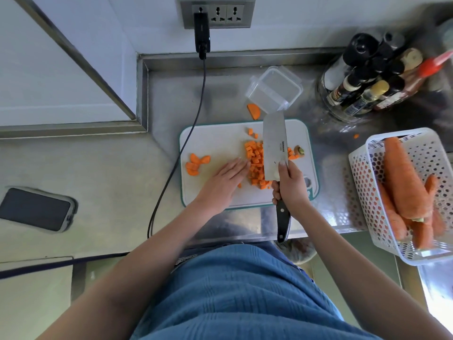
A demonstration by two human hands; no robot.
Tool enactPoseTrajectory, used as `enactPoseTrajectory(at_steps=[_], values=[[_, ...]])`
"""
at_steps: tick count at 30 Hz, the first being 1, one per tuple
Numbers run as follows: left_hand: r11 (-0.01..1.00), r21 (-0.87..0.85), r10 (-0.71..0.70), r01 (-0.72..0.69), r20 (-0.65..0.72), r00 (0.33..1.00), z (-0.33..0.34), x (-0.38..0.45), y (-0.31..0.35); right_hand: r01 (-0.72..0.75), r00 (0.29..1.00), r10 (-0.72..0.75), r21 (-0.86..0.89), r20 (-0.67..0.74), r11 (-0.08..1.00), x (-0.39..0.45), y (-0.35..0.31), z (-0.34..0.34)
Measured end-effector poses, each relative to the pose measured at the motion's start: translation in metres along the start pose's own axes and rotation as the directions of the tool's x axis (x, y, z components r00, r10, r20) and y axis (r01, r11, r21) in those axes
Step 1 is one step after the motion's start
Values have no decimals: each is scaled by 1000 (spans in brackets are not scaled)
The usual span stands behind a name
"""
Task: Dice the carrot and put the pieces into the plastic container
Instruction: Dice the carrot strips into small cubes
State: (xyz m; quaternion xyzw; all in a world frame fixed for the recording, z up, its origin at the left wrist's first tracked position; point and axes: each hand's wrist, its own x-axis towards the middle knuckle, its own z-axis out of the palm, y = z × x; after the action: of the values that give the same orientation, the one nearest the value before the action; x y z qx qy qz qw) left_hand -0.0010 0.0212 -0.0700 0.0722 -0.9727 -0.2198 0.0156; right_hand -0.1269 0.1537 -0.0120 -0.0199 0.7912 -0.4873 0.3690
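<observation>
Phone (36, 209) left, basket (362, 168) right of board (213, 138)

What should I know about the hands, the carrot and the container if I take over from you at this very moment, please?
Left hand: open, flat on the board, fingertips against the dice.
Right hand: grips the knife, blade flat-side up over the dice pile.
Container: behind the board, tilted, no carrot visible inside.
Done: most of the carrot is diced, heaped mid-board.
Left: slices at the board's left edge are undiced; one chunk lies off the board by the container; a stray bit sits on the counter. Then move all dice into the container.
</observation>
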Motion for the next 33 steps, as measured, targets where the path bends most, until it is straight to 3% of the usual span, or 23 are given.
enactPoseTrajectory(at_steps=[3,7,9,11,14,18,23,29,33], values=[[997,-71,-50,35,-218,975,-12,1,5,212,965,-255,-394,-60,894,4,4,-7],[978,-186,-179,92,-535,826,-38,-1,20,382,788,-613,-826,57,415,1,15,-19],[993,-107,-95,41,-581,808,-45,-2,26,392,718,-677,-897,158,206,-1,21,-23],[998,1,58,-67,-500,864,-46,0,29,376,688,-697,-921,202,104,-3,25,-24],[984,29,175,-174,-269,947,-41,3,34,358,644,-741,-931,190,73,-5,26,-24],[992,17,129,-128,-114,985,-39,9,41,345,626,-752,-938,207,29,-9,29,-21],[984,-34,171,-174,-72,983,-39,17,51,353,621,-758,-935,201,41,-11,30,-20],[988,-157,-9,13,28,1000,-33,37,44,376,612,-754,-927,241,9,-9,32,-16],[953,-283,-133,108,-72,988,-35,44,37,372,627,-742,-928,237,17,-9,33,-19]])
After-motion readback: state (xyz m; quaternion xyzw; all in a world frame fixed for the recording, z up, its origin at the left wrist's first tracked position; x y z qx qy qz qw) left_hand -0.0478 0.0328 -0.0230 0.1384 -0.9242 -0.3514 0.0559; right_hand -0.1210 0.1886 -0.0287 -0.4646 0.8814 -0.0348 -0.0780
